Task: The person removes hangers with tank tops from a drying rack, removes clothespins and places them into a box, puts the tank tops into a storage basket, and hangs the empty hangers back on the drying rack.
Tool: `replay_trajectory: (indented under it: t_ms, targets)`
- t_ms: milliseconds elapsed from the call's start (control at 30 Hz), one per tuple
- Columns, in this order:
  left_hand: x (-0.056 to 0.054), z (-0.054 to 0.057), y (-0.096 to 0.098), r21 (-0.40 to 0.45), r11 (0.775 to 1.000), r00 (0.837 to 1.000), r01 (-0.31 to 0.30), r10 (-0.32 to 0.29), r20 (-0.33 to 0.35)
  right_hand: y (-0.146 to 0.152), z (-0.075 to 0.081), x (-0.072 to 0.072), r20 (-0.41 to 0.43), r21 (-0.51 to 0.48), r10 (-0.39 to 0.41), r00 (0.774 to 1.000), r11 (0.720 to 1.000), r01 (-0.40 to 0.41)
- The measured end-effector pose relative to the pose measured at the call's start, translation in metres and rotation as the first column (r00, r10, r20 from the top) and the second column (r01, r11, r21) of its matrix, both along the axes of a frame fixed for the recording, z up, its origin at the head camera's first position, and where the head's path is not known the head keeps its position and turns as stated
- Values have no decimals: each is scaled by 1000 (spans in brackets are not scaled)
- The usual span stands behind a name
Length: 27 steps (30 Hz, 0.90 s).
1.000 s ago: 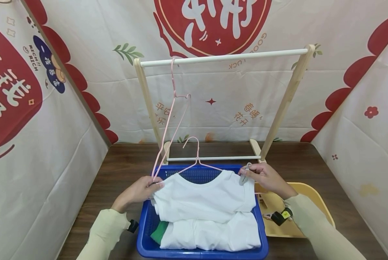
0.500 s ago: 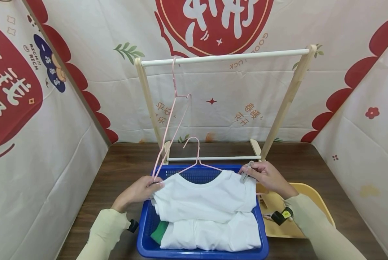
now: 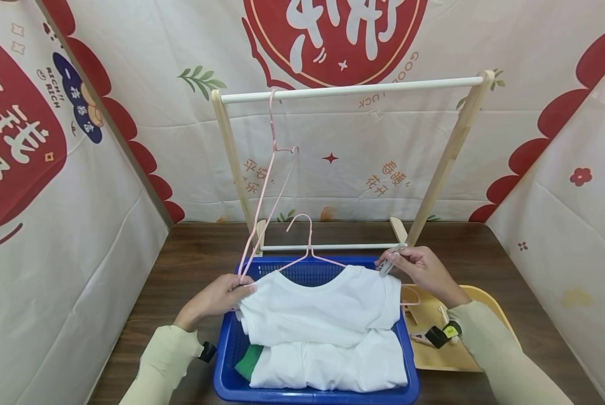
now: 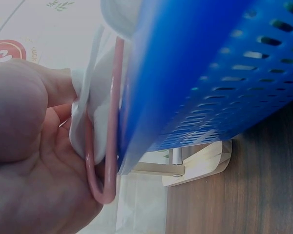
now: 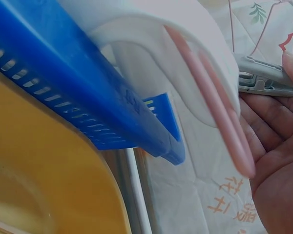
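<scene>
A white shirt [image 3: 317,309] lies across the blue basket [image 3: 222,360] with a pink hanger [image 3: 309,233] inside it, the hook rising from the neckline. My left hand [image 3: 218,295] grips the shoulder on the left. In the left wrist view, thumb and fingers close on the white fabric and the hanger's pink end [image 4: 107,192]. Between thumb and fingers of my right hand [image 3: 426,273] is a grey clothespin [image 3: 392,260], its tip right at the other shoulder. The hanger's other pink end [image 5: 234,146] pokes out of the sleeve in the right wrist view.
Behind the basket stands a wooden rack with a white top rail [image 3: 353,90]. Another pink hanger [image 3: 272,126] hangs at its left, reaching down to my left hand. A yellow tray [image 3: 484,298] with several clothespins sits at right. White folded clothing [image 3: 327,368] and green fabric [image 3: 249,360] fill the basket.
My right hand has shifted slightly right and up, and the clothespin has tilted and drawn back from over the shoulder to its edge. The left hand stays put.
</scene>
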<state>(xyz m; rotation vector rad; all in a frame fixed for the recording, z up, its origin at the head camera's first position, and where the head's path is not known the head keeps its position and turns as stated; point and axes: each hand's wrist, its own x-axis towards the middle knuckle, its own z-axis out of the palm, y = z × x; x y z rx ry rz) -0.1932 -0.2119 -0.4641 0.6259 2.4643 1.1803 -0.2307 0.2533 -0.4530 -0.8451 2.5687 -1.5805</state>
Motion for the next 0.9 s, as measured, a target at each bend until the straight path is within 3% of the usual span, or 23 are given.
replay_trajectory:
  t_ms: [467,733,900]
  targets:
    - [-1,0,0,1,1000,1000,-2,2,5,11,5,3,-51,-30,-12,999,999,10]
    - [-1,-1,0,6,1000,1000,2,-2,-2,22,8,7,0,-81,-18,1000,997,18]
    - [0,0,0,5,1000,1000,-5,5,-3,28,11,10,-3,-49,-56,998,997,55]
